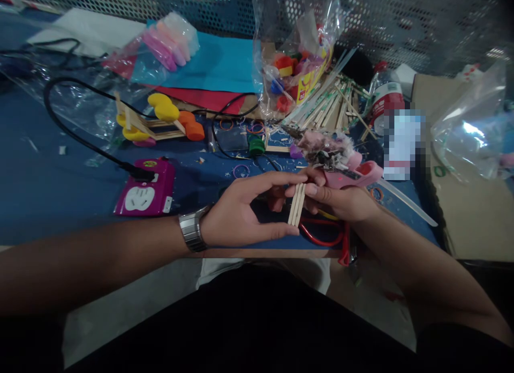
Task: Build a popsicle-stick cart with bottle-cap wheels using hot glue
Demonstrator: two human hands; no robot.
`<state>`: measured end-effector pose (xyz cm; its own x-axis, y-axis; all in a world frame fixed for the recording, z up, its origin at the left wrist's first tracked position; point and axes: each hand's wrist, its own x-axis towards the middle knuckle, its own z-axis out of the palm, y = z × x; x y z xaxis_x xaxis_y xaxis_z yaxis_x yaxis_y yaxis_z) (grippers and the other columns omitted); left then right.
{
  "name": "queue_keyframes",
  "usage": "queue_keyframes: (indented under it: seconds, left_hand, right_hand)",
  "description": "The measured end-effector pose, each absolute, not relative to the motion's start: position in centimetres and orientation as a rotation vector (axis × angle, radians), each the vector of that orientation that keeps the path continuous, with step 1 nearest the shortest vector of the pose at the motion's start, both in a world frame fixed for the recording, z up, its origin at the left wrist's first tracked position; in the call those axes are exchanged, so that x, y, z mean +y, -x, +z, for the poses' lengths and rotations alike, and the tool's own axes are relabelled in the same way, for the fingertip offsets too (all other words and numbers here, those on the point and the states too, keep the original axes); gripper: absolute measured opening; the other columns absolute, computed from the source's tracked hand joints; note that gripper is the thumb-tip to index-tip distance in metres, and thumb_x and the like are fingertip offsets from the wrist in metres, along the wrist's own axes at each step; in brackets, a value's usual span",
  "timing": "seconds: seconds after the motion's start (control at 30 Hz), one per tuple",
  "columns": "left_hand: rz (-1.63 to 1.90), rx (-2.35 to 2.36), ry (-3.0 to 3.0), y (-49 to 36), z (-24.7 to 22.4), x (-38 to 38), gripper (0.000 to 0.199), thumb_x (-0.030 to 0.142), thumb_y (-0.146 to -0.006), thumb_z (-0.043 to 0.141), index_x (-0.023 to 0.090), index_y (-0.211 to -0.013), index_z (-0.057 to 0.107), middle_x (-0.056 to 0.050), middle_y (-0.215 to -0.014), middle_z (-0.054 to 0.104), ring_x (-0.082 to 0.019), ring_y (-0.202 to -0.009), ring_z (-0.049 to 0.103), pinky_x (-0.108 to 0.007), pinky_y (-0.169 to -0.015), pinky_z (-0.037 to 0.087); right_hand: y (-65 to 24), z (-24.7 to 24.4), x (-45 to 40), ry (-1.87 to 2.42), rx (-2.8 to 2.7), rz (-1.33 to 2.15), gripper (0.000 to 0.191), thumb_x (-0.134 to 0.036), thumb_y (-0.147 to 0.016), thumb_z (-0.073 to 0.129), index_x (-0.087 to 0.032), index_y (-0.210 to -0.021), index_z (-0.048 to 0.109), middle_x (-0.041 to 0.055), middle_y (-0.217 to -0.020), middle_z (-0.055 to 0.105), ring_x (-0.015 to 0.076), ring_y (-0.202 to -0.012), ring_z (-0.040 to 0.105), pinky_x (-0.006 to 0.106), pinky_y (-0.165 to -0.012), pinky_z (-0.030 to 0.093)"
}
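Observation:
Both hands hold a small bundle of flat wooden sticks (296, 206) over the table's front edge. My left hand (236, 209) pinches it, with the thumb at the lower end and the fingers at the top. My right hand (341, 200) grips the upper end between thumb and fingers. Just behind the right hand lies a pink glue gun (353, 174), its front covered in dirty residue. Red-handled scissors (323, 239) lie beneath the hands. A stick frame with yellow and orange bottle caps (164, 107) stands at the back left.
A purple power strip (148, 188) with a black cable lies left. Behind are a bag of bottle caps (287, 78), a pile of wooden sticks (337, 102), blue card (225, 62) and a red-labelled bottle (383, 94). Cardboard (474, 201) covers the right side.

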<state>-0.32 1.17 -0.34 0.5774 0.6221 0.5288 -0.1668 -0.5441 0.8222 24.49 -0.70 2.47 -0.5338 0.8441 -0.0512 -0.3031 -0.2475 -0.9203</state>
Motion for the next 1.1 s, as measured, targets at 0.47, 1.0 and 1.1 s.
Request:
queue_keyframes:
  seconds: [0.47,1.0,1.1]
  left_hand:
    - [1.122,0.378,-1.994,0.2,0.1,1.1,0.075,0.044,-0.089,0.105,0.03,-0.158,0.078,-0.009,-0.117,0.09,-0.019,-0.081,0.079,-0.029,-0.074,0.066]
    - [1.114,0.419,-1.973,0.5,0.1,1.1,0.08,0.045,-0.085,0.107,0.03,-0.158,0.077,-0.002,-0.093,0.081,-0.016,-0.068,0.07,-0.029,-0.069,0.063]
    - [1.11,0.43,-1.967,0.4,0.0,1.0,0.078,0.045,-0.086,0.107,0.032,-0.157,0.077,-0.003,-0.096,0.083,-0.018,-0.071,0.071,-0.032,-0.071,0.064]
  right_hand:
    - [-24.7,2.1,-0.6,0.841,-1.335,1.787,0.045,-0.054,-0.099,0.095,-0.022,-0.088,0.065,0.0032,-0.103,0.088,0.0077,-0.061,0.059,0.019,-0.056,0.055]
    - [-24.3,2.8,-1.1,0.851,-1.399,1.883,0.049,-0.053,-0.096,0.097,-0.024,-0.085,0.059,0.0033,-0.101,0.086,0.009,-0.065,0.061,0.021,-0.059,0.057]
    - [-24.4,2.8,-1.1,0.883,-1.369,1.884,0.053,-0.046,-0.091,0.101,-0.024,-0.083,0.053,0.0023,-0.099,0.085,0.0086,-0.066,0.062,0.019,-0.057,0.054]
